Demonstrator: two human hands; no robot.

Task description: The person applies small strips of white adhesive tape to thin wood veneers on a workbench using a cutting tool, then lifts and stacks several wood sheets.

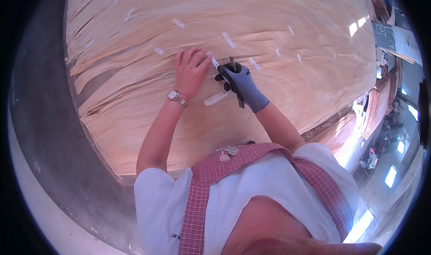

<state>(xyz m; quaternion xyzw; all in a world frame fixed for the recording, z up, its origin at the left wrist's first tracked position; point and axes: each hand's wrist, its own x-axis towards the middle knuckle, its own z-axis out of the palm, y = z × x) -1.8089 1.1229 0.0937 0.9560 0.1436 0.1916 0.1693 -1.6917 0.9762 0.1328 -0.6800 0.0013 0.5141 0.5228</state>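
Observation:
A large pale wood veneer sheet (287, 93) lies before me, with cracks and ragged splits running in from its left side. My left hand (191, 70), bare with a watch on the wrist, rests flat on the veneer, fingers stretched out. One short white tape strip (213, 60) lies at its fingertips, between my two hands. My right hand (238, 82), in a blue-grey glove with black palm and fingers, is closed around a slim dark tool (232, 61); I cannot make out its exact kind. A longer whitish strip (216, 98) lies just below the right hand.
Several more white tape strips, such as one strip (228, 39) beyond my hands, are scattered over the veneer. Grey floor (107, 165) runs along the left edge. Stacked veneer sheets (375, 109) and other material stand at the right.

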